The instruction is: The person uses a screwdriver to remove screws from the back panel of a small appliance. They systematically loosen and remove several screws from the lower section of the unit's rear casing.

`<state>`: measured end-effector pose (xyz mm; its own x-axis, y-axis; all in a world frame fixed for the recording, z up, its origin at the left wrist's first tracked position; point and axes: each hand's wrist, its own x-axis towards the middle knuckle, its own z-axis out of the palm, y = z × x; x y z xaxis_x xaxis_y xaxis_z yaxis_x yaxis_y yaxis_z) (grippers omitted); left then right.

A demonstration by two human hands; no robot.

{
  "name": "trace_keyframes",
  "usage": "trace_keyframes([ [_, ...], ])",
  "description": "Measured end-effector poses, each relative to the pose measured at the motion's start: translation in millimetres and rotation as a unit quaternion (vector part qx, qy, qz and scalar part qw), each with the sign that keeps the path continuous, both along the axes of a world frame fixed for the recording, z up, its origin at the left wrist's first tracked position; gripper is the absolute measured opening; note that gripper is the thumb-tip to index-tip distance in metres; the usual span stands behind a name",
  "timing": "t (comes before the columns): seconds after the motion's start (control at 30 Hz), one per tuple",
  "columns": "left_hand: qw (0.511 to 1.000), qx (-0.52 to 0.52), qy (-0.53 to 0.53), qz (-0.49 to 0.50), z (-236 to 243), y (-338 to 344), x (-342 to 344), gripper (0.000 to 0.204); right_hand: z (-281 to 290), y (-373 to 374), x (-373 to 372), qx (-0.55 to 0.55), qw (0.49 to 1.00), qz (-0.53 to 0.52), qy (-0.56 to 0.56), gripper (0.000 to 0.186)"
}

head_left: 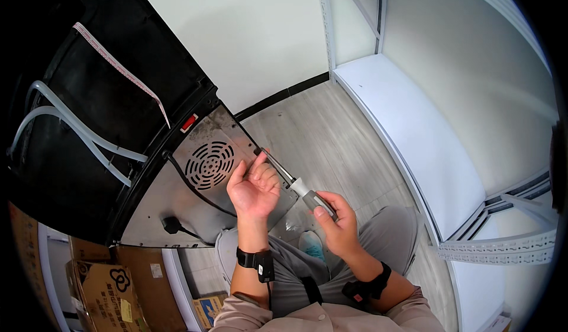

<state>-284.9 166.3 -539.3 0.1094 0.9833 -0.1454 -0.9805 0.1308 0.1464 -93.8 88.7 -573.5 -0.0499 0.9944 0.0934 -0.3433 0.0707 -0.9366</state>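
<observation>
A screwdriver (pixel 306 196) with a grey and white handle is in my right hand (pixel 342 225), its fingers closed round the handle. The metal shaft slants up and left to the right edge of a metal panel (pixel 160 205) with a round slotted vent. My left hand (pixel 255 191) is palm up over the panel, beside the shaft. Its fingers are curled together, with the index fingertip by the screwdriver's tip. Whether those fingers hold something small, I cannot make out. A screw at the tip is not visible.
Left of the panel is a black housing (pixel 127 54) with pale tubes (pixel 83 128) and a flat ribbon cable (pixel 118 66). A red switch (pixel 189 122) and black power cord (pixel 192 185) are on the panel. Cardboard boxes (pixel 103 293) stand lower left; white shelving (pixel 408 113) runs along the right.
</observation>
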Motion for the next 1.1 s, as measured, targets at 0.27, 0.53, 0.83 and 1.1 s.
trace_keyframes([
  [0.27,1.0,-0.013,-0.001,-0.004,5.2,0.0,-2.5,0.052,15.4,2.4,4.4,-0.025,0.999,0.026,-0.023,0.031],
  [0.53,1.0,-0.006,-0.024,-0.018,6.4,1.3,-2.9,0.051,14.3,5.5,-1.1,-0.017,1.0,0.013,-0.021,0.03],
  [0.83,1.0,-0.016,-0.023,-0.013,6.0,0.6,-3.4,0.052,10.1,6.4,-4.0,-0.013,1.0,0.017,-0.01,0.031],
  [1.1,1.0,-0.015,-0.018,-0.011,4.2,1.2,-5.1,0.053,12.4,5.1,-4.8,-0.025,0.999,0.016,-0.031,0.03],
])
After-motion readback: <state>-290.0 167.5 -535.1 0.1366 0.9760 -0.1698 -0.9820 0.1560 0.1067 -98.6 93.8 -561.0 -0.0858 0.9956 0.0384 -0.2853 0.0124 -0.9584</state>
